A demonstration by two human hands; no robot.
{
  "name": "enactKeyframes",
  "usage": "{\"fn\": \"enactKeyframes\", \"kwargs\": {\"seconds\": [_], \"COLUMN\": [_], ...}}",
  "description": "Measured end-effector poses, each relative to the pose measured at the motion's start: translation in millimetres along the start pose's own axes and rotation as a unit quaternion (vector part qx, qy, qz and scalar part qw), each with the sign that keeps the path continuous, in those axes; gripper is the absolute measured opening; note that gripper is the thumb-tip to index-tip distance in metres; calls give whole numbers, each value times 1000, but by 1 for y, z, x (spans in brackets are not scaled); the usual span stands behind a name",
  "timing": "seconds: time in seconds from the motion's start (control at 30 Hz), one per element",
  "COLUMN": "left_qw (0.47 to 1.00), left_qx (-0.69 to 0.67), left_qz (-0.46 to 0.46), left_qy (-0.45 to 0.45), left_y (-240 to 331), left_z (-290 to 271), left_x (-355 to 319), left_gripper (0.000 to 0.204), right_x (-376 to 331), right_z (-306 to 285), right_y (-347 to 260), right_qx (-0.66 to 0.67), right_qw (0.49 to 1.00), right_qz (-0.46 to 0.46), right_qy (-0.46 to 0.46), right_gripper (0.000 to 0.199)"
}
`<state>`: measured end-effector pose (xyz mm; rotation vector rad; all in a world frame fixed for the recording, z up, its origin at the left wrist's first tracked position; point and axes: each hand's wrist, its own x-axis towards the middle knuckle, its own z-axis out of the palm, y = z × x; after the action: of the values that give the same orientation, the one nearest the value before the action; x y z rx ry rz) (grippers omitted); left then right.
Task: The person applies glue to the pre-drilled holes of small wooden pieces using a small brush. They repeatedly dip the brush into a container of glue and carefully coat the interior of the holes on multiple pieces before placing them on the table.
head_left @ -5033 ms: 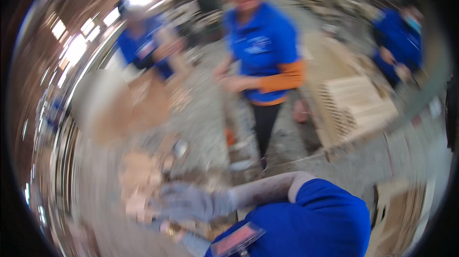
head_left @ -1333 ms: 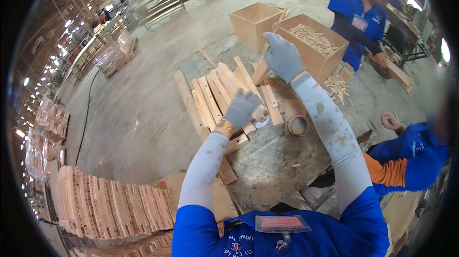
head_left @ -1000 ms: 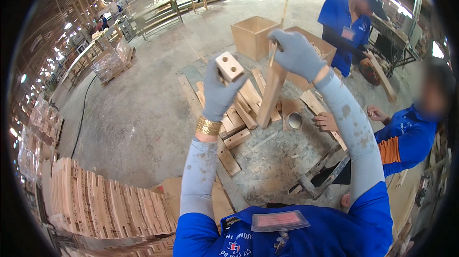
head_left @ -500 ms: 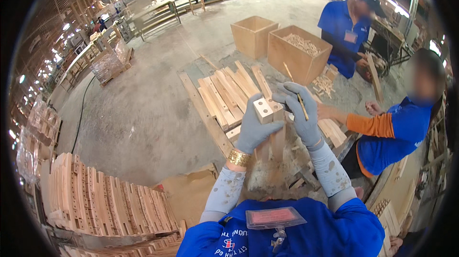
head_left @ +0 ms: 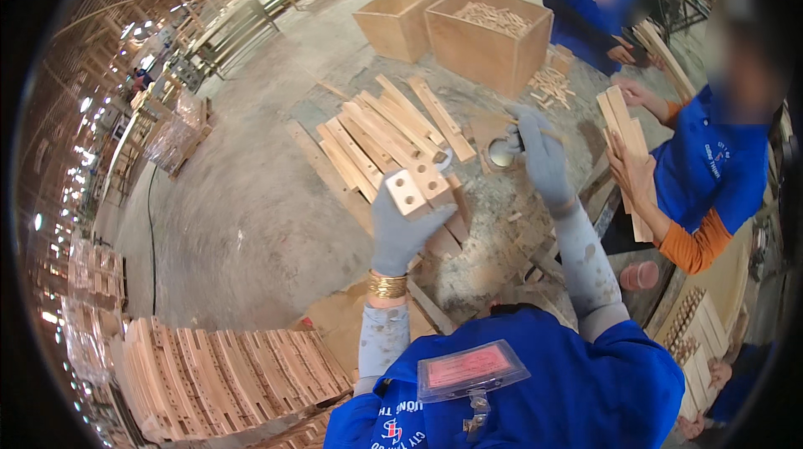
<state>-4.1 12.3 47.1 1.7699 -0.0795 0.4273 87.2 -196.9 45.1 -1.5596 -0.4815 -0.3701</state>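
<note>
My left hand [head_left: 400, 236], in a grey glove, is closed around two wooden bars [head_left: 405, 191] held side by side. Their end faces, each drilled with round holes, point up toward me. My right hand [head_left: 545, 160], gloved too, is further right beside a small round tin [head_left: 500, 154] with pale contents. Its fingers are curled round a thin wooden stick, which is mostly blurred and hidden now. Beyond my left hand lies a loose pile of wooden slats [head_left: 376, 131], some with drilled holes.
Two wooden boxes stand ahead, the right box [head_left: 481, 48] full of dowels, with a dowel heap [head_left: 552, 85] spilled beside it. A co-worker in orange sleeves [head_left: 690, 240] holds slats at my right; another stands behind. Stacked drilled bars [head_left: 226, 374] are at lower left.
My right hand has moved away from the bar ends to beside the tin, taking the stick along. My left hand still grips the bars. The orange-sleeved co-worker has lifted some slats.
</note>
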Motion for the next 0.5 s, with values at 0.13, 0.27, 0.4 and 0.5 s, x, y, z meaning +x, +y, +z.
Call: {"fn": "enactKeyframes", "kwargs": {"seconds": [0.13,0.27,0.4,0.5], "left_qw": [999,997,995,995], "left_qx": [-8,57,76,73], "left_qz": [-5,27,32,24], "left_qy": [38,47,62,65], "left_y": [-1,-3,-15,-20], "left_z": [4,12,18,20], "left_x": [4,11,12,11], "left_gripper": [61,61,60,60], "right_x": [16,14,9,6], "right_z": [-29,-46,-37,-35], "right_y": [70,161,203,215], "right_qx": [-188,-374,-453,-478], "right_qw": [979,924,885,875], "right_qz": [71,72,74,-14], "right_qy": [-30,-43,-73,-72], "right_gripper": [31,37,37,31]}}
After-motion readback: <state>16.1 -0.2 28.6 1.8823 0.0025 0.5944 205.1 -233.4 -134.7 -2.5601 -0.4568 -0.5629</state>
